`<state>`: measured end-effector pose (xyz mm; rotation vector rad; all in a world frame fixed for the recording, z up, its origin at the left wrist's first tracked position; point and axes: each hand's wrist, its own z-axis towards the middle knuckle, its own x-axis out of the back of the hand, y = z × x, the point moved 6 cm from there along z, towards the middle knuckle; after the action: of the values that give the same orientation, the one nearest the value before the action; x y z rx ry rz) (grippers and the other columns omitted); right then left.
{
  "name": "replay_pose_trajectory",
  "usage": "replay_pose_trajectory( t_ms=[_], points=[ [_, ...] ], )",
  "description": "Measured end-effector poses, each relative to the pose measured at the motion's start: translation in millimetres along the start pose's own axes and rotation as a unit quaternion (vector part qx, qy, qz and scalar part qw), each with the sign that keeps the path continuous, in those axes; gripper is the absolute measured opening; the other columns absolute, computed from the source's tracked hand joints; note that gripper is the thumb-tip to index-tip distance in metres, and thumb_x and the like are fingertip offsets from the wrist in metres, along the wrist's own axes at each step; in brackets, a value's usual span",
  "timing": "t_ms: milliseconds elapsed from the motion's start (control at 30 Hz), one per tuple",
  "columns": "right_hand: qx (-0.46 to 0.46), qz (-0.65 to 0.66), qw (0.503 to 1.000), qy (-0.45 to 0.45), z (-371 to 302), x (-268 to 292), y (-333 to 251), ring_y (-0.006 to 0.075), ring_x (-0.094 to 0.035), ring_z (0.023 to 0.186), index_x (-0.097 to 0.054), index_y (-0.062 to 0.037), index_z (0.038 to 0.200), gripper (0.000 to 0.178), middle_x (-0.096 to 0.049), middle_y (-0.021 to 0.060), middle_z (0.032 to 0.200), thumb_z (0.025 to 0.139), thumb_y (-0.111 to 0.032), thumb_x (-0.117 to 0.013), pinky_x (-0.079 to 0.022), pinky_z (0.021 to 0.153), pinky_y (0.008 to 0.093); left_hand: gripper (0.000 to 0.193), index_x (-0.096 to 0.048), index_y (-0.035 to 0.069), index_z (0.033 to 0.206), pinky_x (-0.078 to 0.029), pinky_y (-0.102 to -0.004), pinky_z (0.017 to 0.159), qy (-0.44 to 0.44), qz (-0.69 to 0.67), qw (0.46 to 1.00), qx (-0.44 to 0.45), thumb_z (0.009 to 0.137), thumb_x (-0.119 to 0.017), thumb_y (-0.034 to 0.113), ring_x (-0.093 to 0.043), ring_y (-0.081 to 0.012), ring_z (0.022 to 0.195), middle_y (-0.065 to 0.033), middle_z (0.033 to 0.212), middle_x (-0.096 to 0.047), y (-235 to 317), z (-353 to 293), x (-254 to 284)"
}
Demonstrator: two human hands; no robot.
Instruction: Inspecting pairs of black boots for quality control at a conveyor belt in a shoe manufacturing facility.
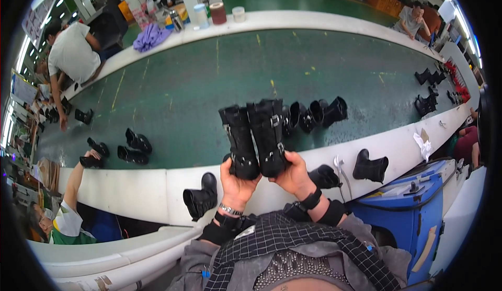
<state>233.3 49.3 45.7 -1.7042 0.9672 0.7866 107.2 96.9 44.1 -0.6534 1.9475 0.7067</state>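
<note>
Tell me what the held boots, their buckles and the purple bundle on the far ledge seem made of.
Held boots: black leather or a leather-like synthetic, mostly dull, judging by the creased shafts; I can't tell which.
Buckles: probably metal, or metal-coated plastic; silvery, with bright glints.
Purple bundle: likely fabric, matt, slumped in loose folds.

At the centre, a pair of tall black leather-look boots (269, 139) shows a soft sheen, with shiny silver metal buckles (275, 120). Toward twelve o'clock, the broad green work surface (246, 66) looks smooth and faintly glossy, scuffed in places. The long white edge strip (141, 184) at eight o'clock is smooth. A rumpled purple cloth bundle (151, 38) at half past ten looks matt; the boxy blue cart (418, 207) at four resembles smooth plastic. At six, the black-and-white checked apron (282, 231) is matt woven cloth.
</note>
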Motion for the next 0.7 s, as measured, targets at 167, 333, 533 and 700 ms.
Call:
replay_pose_trajectory(
  t_ms=[167,333,533,700],
  points=[
    [-0.116,0.056,0.991,0.038,-1.6,15.4,25.1,0.0188,-0.058,0.066,-0.063,-0.0110,0.103,0.048,-0.066,0.0071,0.087,0.082,-0.053,-0.055,-0.043,0.058,0.0306,0.049,-0.060,0.009,0.103,-0.057,-0.0329,0.054,0.020,-0.020,0.997,0.074,0.086,-0.047,0.052,-0.066,-0.0245,0.070,-0.0073,0.085,-0.066,-13.8,5.0,17.7],
    [-0.138,0.072,0.985,0.080,0.1,22.1,32.7,0.0162,-0.057,0.064,-0.063,-0.0099,0.101,0.051,-0.066,0.0068,0.087,0.081,-0.056,-0.056,-0.042,0.056,0.0288,0.050,-0.060,0.008,0.101,-0.056,-0.0301,0.052,0.054,-0.045,0.992,0.100,0.085,-0.047,0.054,-0.066,-0.0243,0.067,-0.0077,0.083,-0.066,-19.7,10.9,29.0],
    [-0.209,0.121,0.970,0.032,1.2,29.2,42.7,0.0143,-0.055,0.062,-0.063,-0.0078,0.103,0.057,-0.064,0.0088,0.084,0.080,-0.059,-0.055,-0.041,0.055,0.0263,0.051,-0.060,0.007,0.095,-0.048,-0.0234,0.043,0.033,-0.024,0.987,0.157,0.084,-0.047,0.055,-0.061,-0.0208,0.058,-0.0109,0.077,-0.064,-27.3,16.6,41.8],
    [-0.203,0.125,0.971,0.007,1.4,40.0,46.7,0.0135,-0.054,0.061,-0.064,-0.0068,0.103,0.059,-0.063,0.0076,0.082,0.079,-0.061,-0.056,-0.042,0.055,0.0264,0.053,-0.059,0.005,0.087,-0.042,-0.0211,0.039,0.038,-0.047,0.980,0.191,0.084,-0.046,0.056,-0.053,-0.0174,0.049,-0.0125,0.070,-0.060,-32.4,18.6,53.6]
  ],
)
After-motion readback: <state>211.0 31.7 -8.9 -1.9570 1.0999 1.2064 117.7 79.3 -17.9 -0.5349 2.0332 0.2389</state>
